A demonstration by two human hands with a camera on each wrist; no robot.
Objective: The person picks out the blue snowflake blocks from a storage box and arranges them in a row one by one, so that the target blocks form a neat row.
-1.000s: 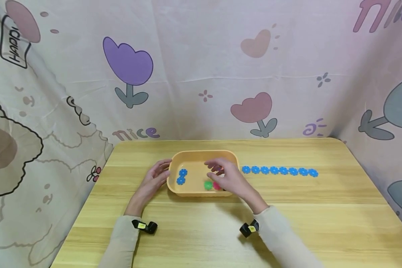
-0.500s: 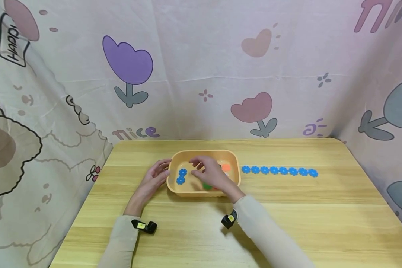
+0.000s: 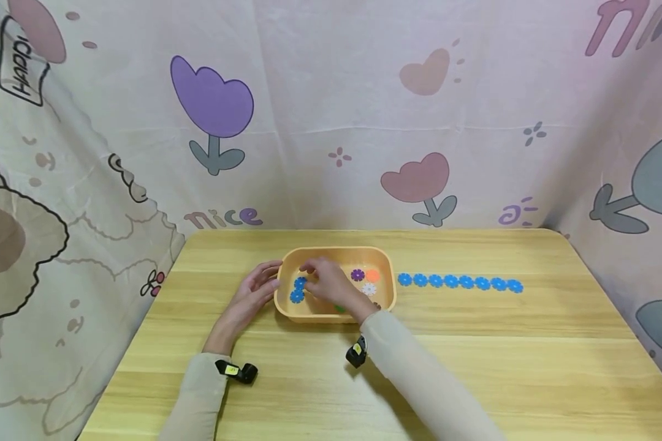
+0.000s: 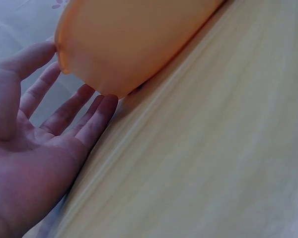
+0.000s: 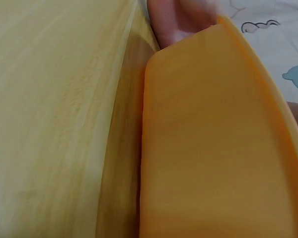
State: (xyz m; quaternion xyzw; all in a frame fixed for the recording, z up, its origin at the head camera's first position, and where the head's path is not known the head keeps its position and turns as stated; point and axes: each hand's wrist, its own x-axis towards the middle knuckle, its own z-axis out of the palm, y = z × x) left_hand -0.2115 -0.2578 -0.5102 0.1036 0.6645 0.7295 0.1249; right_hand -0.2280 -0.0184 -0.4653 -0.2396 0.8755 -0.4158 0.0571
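Note:
A yellow-orange plastic tray [image 3: 338, 250] stands on the table. My left hand [image 3: 251, 297] touches its left end; in the left wrist view its fingertips [image 4: 109, 101] meet the outer wall. My right hand [image 3: 333, 286] reaches over the near wall into the tray, thumb and forefinger apart, close beside two blue snowflake discs [image 3: 297, 296] at the left end. Nothing shows between its fingers. Purple [image 3: 357, 275], orange [image 3: 372, 275] and white [image 3: 368, 288] discs lie to the right, and a green disc [image 3: 339, 309] is partly hidden under the hand. The right wrist view shows mostly the tray wall.
A straight row of blue snowflake discs [image 3: 451, 280] runs rightward from the tray along the wooden table [image 3: 474, 367]. A printed cloth [image 3: 320, 122] hangs behind the table and at both sides.
My right hand has moved left across the tray toward the two blue discs, uncovering the purple, orange and white discs. The left hand has stayed at the tray's left end.

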